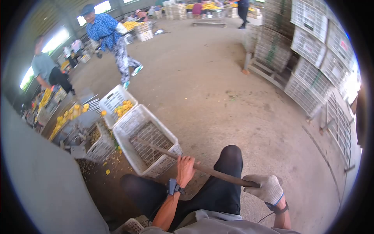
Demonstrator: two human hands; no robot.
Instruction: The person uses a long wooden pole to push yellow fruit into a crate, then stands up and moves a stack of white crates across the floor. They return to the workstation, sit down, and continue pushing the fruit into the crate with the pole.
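A long wooden stick (pixel 224 175) slants across my knees from lower right to upper left. My left hand (pixel 185 171), bare with a dark device at the wrist, is closed around its middle. Close to the thick near end, my right hand (pixel 267 188) grips it in a white knit glove. The stick's thin far end reaches into a white plastic crate (pixel 145 170) in front of me, whose slatted floor shows. Touching that crate's far side is a second white crate (pixel 109 102) with yellow fruit (pixel 124 108) in it.
At left stands a metal machine (pixel 80 132) beside a crate of small pieces (pixel 97 145), with scraps on the floor. Stacked crates (pixel 307 46) rise at right. One person (pixel 107 33) walks beyond the crates; another person (pixel 46 66) stands farther left.
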